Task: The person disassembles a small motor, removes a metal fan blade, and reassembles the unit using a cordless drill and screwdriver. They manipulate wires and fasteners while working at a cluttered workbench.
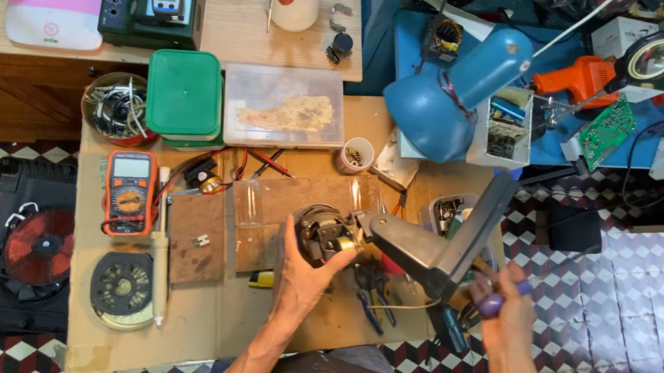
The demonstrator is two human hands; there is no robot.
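Observation:
My left hand [304, 271] grips the round motor end [320, 230] of a grey appliance body [437, 243] that lies across the right side of the small wooden worktable [191, 327]. My right hand [505, 299] is at the appliance's other end, holding a screwdriver with a purple handle [494, 304]. Blue-handled pliers [373, 296] lie on the table just below the appliance. The screwdriver's tip is hidden behind the grey body.
An orange multimeter [129, 193], a round metal part [123, 289], a wooden block [198, 237], a green box [185, 95], a clear box [283, 106] and a small cup of screws [354, 155] share the table. A blue lamp [449, 95] overhangs. An induction coil unit [25, 247] lies on the checkered floor.

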